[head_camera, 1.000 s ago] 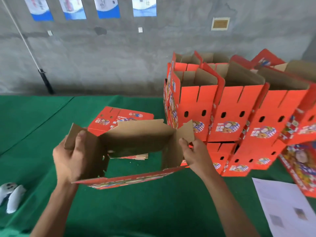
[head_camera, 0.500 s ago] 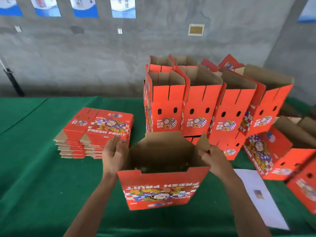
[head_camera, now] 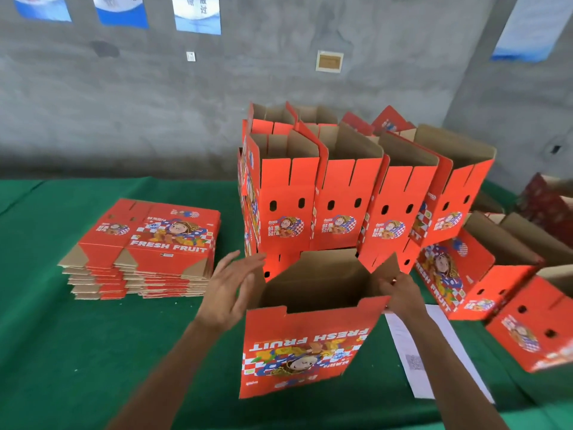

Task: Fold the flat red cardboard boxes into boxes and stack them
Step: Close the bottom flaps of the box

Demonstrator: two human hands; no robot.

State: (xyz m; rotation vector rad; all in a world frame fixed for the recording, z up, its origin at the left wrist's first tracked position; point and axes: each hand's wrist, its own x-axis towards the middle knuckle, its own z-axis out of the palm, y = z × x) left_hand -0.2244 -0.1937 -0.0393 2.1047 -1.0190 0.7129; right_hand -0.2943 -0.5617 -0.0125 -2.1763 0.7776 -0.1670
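An opened red box stands upright on the green table in front of me, its brown inside showing and the "FRESH FRUIT" print upside down. My left hand is flat with straight fingers against the box's left side. My right hand pinches the right side flap near the top edge. A pile of flat red boxes lies to the left. Behind stands a stack of folded red boxes, open at the top.
More folded boxes lie tipped on the right side of the table. A white sheet of paper lies under my right forearm. A grey concrete wall with posters rises behind the table.
The box went from being held open in the air to standing upright on the table. My left hand let go of its left side and now lies flat against it.
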